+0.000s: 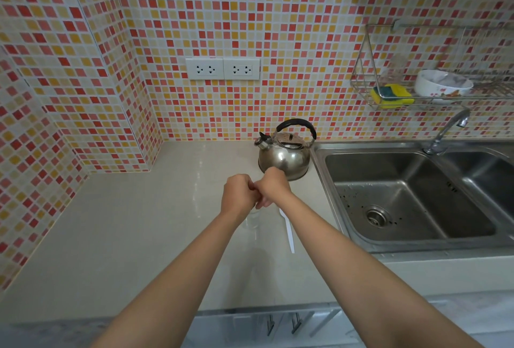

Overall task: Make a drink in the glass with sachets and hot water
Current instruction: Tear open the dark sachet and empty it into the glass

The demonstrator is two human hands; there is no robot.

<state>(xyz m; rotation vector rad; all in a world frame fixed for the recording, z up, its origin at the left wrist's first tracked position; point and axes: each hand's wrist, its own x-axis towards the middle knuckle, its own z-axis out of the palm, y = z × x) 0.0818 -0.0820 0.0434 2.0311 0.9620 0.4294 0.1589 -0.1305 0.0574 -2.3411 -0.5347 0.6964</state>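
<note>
Kettle (283, 157) sits just beyond the hands, glass (251, 219) directly under them, white plastic spoon (288, 229) just right of it. Step looks like tearing or emptying a sachet over the glass; next comes pouring hot water. Left hand (237, 193) and right hand (274, 188) touch, fingers pinched together, sachet itself too small to make out.

No readable text, labels, brands or numbers — nothing legible anywhere.

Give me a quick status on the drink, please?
Both hands, left and right, pinched together over the glass; what's in the grip is hidden. Glass looks empty. Kettle behind, spoon right of glass. Nothing in the way.
</note>
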